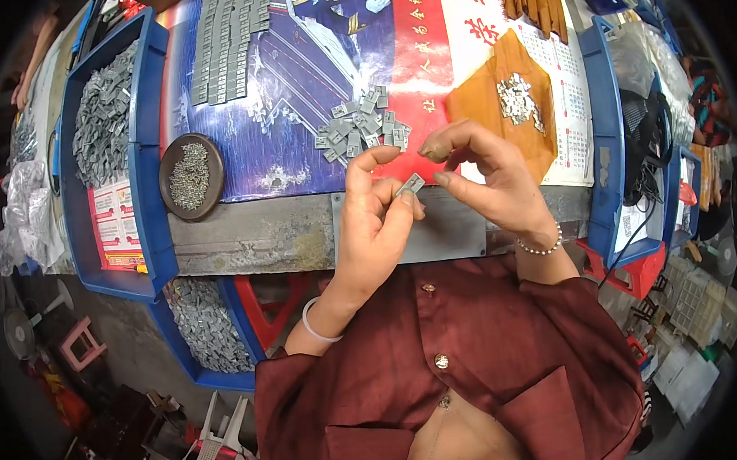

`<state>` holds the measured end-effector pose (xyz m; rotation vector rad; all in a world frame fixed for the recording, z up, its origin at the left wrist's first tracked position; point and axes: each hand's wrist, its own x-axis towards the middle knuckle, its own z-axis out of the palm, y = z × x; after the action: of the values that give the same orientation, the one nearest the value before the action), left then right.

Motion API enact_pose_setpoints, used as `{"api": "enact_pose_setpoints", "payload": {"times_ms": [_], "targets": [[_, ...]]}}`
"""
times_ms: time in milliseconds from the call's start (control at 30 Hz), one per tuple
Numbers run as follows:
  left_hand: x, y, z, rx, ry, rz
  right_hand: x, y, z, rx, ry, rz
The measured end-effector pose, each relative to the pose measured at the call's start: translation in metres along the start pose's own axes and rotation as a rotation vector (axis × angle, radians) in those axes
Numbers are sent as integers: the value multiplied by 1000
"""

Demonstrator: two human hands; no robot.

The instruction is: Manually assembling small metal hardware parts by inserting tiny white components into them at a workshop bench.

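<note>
My left hand (369,234) pinches a small grey rectangular piece (413,183) between thumb and fingers, above the table's front edge. To its right, my right hand (499,181) is raised with thumb and forefinger curved towards each other. A gap shows between those fingertips, and I see nothing held there. Just beyond both hands lies a loose heap of similar grey pieces (359,126). Farther off on the left, more of them are laid in close rows (230,46). Small shiny metal parts (518,101) rest on a brown wooden board (470,100) at the right.
A round dark dish (166,178) of tiny screws stands at the left, beside a blue bin (149,100) of grey pieces. Another blue bin (238,320) sits lower down. Blue bins (600,76) with bags and cables line the right. Brown strips (532,5) lie far right.
</note>
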<state>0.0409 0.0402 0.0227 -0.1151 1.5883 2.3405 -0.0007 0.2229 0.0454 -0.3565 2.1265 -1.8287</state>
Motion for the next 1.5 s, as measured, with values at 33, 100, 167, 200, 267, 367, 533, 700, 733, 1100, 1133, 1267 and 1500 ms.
{"api": "enact_pose_setpoints", "payload": {"times_ms": [33, 100, 167, 200, 267, 367, 533, 700, 733, 1100, 1133, 1267, 1500], "targets": [[0, 0, -2, 20, -21, 0, 1, -4, -1, -130, -46, -70], [-1, 2, -4, 42, -44, 10, 5, -13, 3, -238, -68, -160], [-2, 5, -4, -4, -15, -6, 9, -19, 6, -344, -93, -264], [-5, 7, -5, -3, -23, -13, 10, -21, 6, -397, -170, -289], [-5, 7, -9, -6, -47, -16, 15, -27, 7, -484, -284, -304], [-5, 8, -16, -39, -64, -21, 24, -39, 9, -536, -360, -335], [-10, 22, -33, -79, 13, 112, 64, -47, 10, -572, -396, -442], [-20, 20, -47, -15, 172, 231, 154, -18, 18, -478, -106, -333], [-24, 17, -47, -22, 139, 272, 172, -7, 23, -528, -75, -365], [-39, 137, 40, -646, -948, 278, 254, 51, 74, -684, 95, -414], [-44, 142, 57, -706, -990, 331, 256, 52, 72, -691, 108, -447], [-59, 108, 105, -734, -1005, 374, 262, 55, 78, -662, 136, -525], [-74, 5, 224, -673, -1022, 358, 245, 39, 62, -543, 133, -311]]}}
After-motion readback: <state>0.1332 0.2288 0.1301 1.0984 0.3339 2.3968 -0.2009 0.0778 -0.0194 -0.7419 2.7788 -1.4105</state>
